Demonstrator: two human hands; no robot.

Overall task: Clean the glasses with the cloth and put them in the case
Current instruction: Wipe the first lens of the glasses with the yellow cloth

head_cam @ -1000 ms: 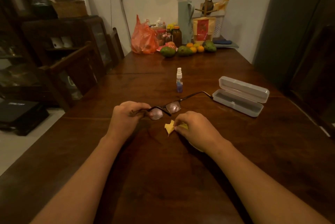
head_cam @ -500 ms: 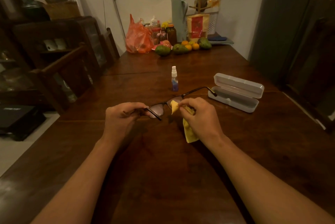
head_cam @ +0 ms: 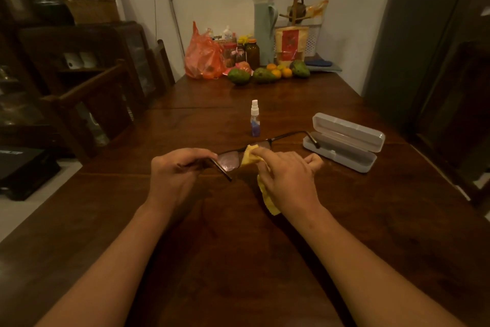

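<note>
The left hand (head_cam: pixel 178 167) was closed around one end of the thin dark-framed glasses (head_cam: pixel 233 159) and held them up above the dark brown wooden desk (head_cam: pixel 238 247). One lens stuck out just to the right of that hand, and one thin arm of the glasses poked down toward the desk. The right hand (head_cam: pixel 287 175) pinched the soft yellow cloth (head_cam: pixel 250 157) and pressed it on the other lens, right beside the first one. The rest of the cloth hung down under the right hand, toward the desk. The far arm of the glasses reached out to the right, and its tip sat in front of the pale grey plastic glasses case (head_cam: pixel 347 141). The case lay open on the desk, off to the right of the right hand and apart from it. A small clear spray bottle with blue liquid (head_cam: pixel 255 118) stood upright on the desk behind the glasses, not touching them.
</note>
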